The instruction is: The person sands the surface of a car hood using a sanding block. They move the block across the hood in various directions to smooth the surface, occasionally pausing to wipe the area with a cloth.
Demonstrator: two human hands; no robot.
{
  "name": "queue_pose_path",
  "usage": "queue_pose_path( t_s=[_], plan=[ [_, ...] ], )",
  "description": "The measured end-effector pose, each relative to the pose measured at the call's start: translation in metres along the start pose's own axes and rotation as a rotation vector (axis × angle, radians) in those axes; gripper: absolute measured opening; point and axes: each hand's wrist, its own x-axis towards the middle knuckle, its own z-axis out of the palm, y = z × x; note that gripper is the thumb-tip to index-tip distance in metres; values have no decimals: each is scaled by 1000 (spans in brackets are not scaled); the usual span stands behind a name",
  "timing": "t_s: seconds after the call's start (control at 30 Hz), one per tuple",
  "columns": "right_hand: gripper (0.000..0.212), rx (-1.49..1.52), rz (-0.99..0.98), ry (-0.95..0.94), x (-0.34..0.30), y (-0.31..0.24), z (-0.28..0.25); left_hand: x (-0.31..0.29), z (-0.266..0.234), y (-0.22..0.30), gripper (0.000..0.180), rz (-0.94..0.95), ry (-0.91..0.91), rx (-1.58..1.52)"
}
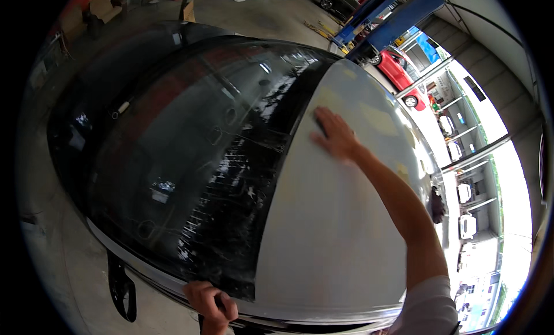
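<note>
A car roof panel [314,219] in dull pale grey, with yellowish patches, lies in front of me. My right hand [337,136] is spread flat on its far left part, fingers stretched out and blurred by motion. A dark patch shows between its thumb and forefinger; I cannot tell whether it is a pad or shadow. At the near edge of the car, my left hand [210,305] is closed, its fingers curled beside the roof's corner. Something small and dark shows between its thumb and fingers. Left of the panel stretches the dark, streaked glass [173,156].
A black side mirror [122,289] sticks out at the lower left. Beyond the car stand a blue lift post [398,23] and a red car [398,75]. Cardboard [105,9] and other items lie at the far left. Several vehicles show through the bright opening on the right.
</note>
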Motion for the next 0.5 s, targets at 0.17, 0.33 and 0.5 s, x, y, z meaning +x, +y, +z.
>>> queue_pose_path(
  t_s=[0.17, 0.33, 0.5],
  plan=[
    [93, 38, 352, -30, 56, -12, -3, 2, 7, -2, 15, 11, -13, -30],
    [90, 19, -208, 4, -64, -92, 0, 6, -11, -10, 14, -9, 10, 61],
    [92, 41, 12, 4, -27, -6, -16, 3, -4, -3, 15, -4, -17, 71]
  ],
)
